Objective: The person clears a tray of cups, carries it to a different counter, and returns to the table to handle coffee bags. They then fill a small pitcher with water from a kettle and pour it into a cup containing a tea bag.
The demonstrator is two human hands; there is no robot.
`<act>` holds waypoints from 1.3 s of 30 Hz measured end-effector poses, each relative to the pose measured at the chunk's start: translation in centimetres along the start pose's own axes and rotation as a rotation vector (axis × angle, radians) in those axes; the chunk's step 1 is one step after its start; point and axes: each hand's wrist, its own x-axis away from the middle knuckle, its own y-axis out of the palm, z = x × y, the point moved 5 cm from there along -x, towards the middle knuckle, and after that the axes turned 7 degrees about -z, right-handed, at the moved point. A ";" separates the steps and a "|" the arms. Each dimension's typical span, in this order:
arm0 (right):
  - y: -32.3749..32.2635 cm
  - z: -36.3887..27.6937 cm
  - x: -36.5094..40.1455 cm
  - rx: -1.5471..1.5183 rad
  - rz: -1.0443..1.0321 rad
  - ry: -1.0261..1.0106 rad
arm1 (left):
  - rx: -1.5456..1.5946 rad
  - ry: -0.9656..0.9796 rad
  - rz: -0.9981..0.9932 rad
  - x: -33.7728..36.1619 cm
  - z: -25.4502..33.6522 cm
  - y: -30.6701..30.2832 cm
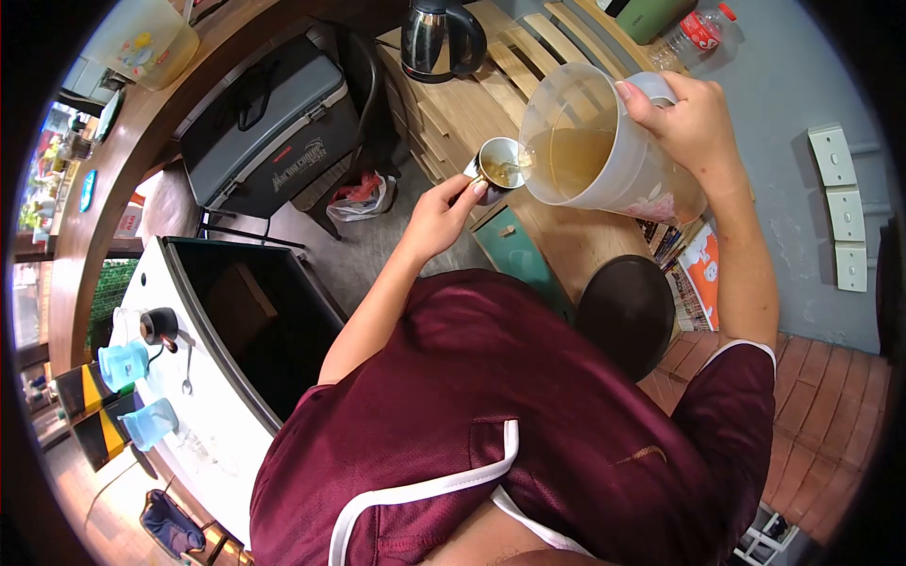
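Note:
My right hand [689,123] is closed around the handle of a translucent plastic pitcher [623,184]. The pitcher is tilted to the left, its amber liquid lying toward the rim, and a flower print shows on its side. Just left of its lip, my left hand [445,212] grips a small dark cup [497,151] with a pale inside. Some liquid is in the cup, and a thin stream appears to run into it from the pitcher's lip.
A slatted wooden bench [510,52] carries a black electric kettle [439,42]. At upper right lies a plastic bottle [700,30]. To the left stand a grey cooler box [274,127] and a white cabinet [203,377] with light-blue cups. A round dark stool [626,316] is near my right side.

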 end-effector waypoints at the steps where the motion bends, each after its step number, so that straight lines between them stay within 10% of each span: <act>1: 0.0 0.0 0.0 0.012 0.011 -0.012 | 0.006 0.001 -0.002 0.1 0.0 0.0; 39: 0.0 -0.6 0.2 0.032 0.013 0.004 | 0.059 -0.015 -0.038 -0.7 -4.4 0.3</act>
